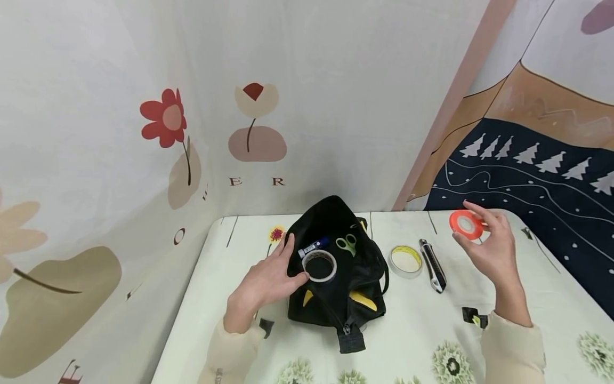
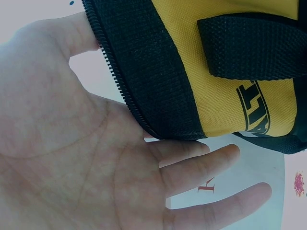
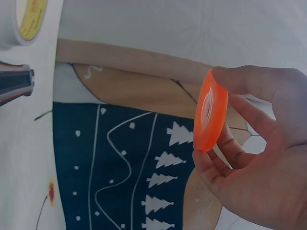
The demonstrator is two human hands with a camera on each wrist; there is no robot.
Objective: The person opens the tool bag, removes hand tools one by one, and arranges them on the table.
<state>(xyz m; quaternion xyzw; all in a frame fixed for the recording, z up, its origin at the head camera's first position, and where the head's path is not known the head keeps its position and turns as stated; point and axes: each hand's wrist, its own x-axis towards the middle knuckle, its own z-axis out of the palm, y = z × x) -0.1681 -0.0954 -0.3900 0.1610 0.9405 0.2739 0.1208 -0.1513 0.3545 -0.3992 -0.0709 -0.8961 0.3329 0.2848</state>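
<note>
A black and yellow tool bag (image 1: 352, 277) stands unzipped on the table. My left hand (image 1: 273, 274) is at its left rim, thumb over the edge; in the left wrist view, straight fingers (image 2: 211, 167) extend below the zipper edge. Inside the bag, a pale-rimmed tape roll (image 1: 331, 255) lies beside green-handled scissors (image 1: 352, 247) and a small blue and white tube (image 1: 312, 247). Off to the right, my right hand (image 1: 496, 245) holds a roll of orange tape (image 3: 216, 115) above the table, pinched by its edge between thumb and fingertips.
Right of the bag lie a clear tape roll with a yellow core (image 1: 408, 275) and a utility knife (image 1: 433, 266). A small black item (image 1: 470, 314) lies near my right sleeve. Cloth-covered walls (image 1: 336, 170) rise behind and left of the table (image 1: 393, 325).
</note>
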